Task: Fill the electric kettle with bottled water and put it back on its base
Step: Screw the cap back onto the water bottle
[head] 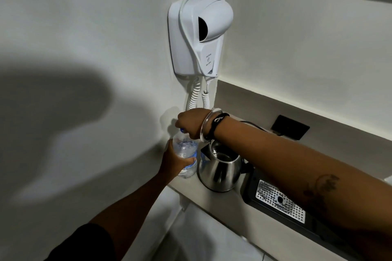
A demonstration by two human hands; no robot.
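Note:
A clear plastic water bottle (185, 146) with a blue cap stands upright at the left end of a pale counter (224, 203). My left hand (172, 162) is wrapped around the bottle's body. My right hand (189, 122) closes over the blue cap from above. Just right of the bottle sits a steel electric kettle (219, 170), its lid open and the inside showing. The kettle's base is hidden under it or not visible.
A white wall-mounted hair dryer (199, 34) with a coiled cord hangs above the bottle. A black tray with a perforated metal grate (280, 201) lies right of the kettle. A black wall socket (290, 127) with a cable sits behind.

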